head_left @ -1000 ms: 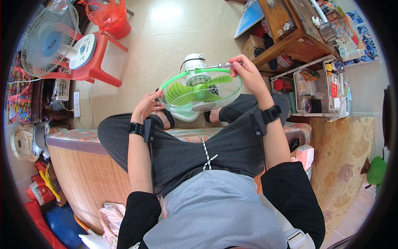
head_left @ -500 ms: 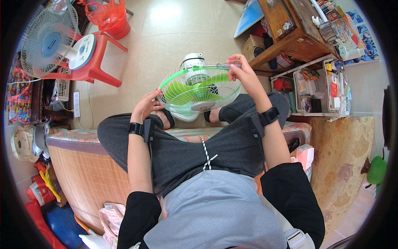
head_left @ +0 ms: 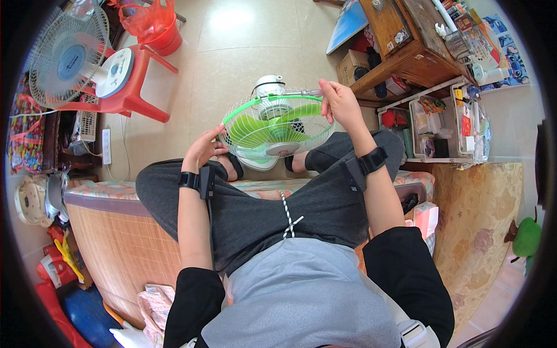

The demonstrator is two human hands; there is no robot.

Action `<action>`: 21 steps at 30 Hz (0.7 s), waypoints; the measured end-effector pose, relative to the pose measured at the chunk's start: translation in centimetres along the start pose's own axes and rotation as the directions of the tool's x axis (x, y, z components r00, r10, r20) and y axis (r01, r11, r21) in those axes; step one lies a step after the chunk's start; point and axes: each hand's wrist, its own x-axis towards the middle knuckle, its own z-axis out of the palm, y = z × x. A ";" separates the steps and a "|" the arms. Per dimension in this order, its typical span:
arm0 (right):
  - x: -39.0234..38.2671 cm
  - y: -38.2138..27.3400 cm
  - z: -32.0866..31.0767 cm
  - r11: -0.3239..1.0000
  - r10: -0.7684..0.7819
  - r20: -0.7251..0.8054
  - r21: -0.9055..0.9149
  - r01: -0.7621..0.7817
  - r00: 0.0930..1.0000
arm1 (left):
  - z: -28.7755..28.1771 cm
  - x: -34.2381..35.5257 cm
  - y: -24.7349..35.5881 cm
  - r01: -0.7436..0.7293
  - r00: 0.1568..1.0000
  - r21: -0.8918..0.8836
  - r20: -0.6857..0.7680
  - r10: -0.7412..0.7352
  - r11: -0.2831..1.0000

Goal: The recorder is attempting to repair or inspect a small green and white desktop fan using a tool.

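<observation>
A green-and-white electric fan (head_left: 267, 129) stands on the floor between my feet, its wire guard facing up toward me. My left hand (head_left: 203, 147) is closed on the left edge of the guard, by the green rim. In my right hand (head_left: 341, 104) is a screwdriver (head_left: 307, 93) with a see-through handle, held in the fingers at the top right of the guard. Its shaft lies nearly level along the green rim (head_left: 249, 103), pointing left to a clip at the top. Where exactly its tip meets the clip is too small to tell.
On the left, another fan (head_left: 72, 58) rests on a red plastic stool (head_left: 136, 87), near a red bucket (head_left: 162, 40) and a white power strip (head_left: 107, 146). To the right are a wooden cabinet (head_left: 400, 58) and a white rack (head_left: 423, 133). I sit on a mat-covered bed (head_left: 127, 243).
My right hand has shifted slightly, and its fingers have turned around the screwdriver's handle. My left hand and the fan have stayed nearly in place.
</observation>
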 end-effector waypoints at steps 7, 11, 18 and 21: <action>0.1 1.7 0.3 0.955 -0.243 -0.008 0.176 0.240 0.970 | 0.0 0.1 0.0 0.009 1.000 -0.008 0.018 -0.008 1.000; -0.1 1.3 0.6 0.931 -0.317 0.035 0.205 0.303 0.948 | 0.0 0.0 0.0 0.017 1.000 -0.011 0.005 -0.016 1.000; 0.7 1.8 0.5 0.971 -0.176 0.038 0.170 0.168 0.984 | -0.1 0.3 -0.1 -0.001 1.000 -0.050 0.022 0.002 0.999; 0.3 1.6 0.5 0.986 -0.066 0.037 0.154 0.059 0.997 | -0.1 0.3 -0.2 -0.003 1.000 -0.076 0.016 0.004 0.997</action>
